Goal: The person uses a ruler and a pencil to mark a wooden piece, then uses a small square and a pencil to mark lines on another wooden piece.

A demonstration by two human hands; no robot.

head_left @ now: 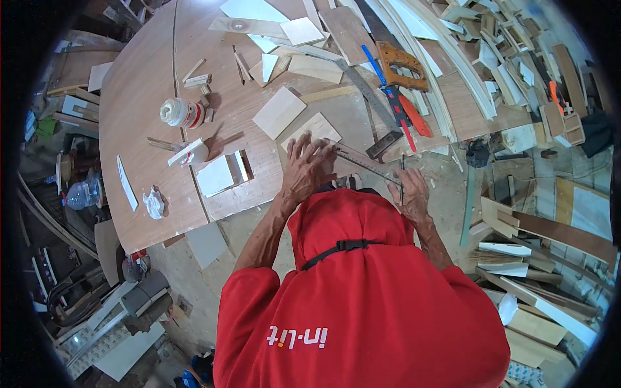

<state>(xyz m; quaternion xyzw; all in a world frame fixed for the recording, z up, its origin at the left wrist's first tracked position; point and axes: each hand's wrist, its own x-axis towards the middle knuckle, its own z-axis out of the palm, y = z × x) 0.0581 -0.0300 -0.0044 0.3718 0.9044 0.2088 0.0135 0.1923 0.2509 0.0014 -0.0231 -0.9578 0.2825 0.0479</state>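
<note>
Under my left hand [303, 161] is one end of a narrow metal ruler [363, 161], and its bent fingers overlap the near side of a small pale wooden board [321, 127]. The ruler slants down to the right across the table's front edge. At its far end my right hand [413, 187] is closed on a thin dark stick [402, 184] that crosses the ruler. A second pale board [279, 113] lies just beyond my left hand. To the right of the boards rests a large steel square [384, 144] with a dark stock.
A wooden-handled saw [402, 66] and a red-and-blue tool [398, 103] lie at the table's right. A glue jar [181, 113], a crumpled white wad [154, 203] and white-faced pieces [217, 176] are on the left. Offcuts [546, 310] are piled on the floor to the right.
</note>
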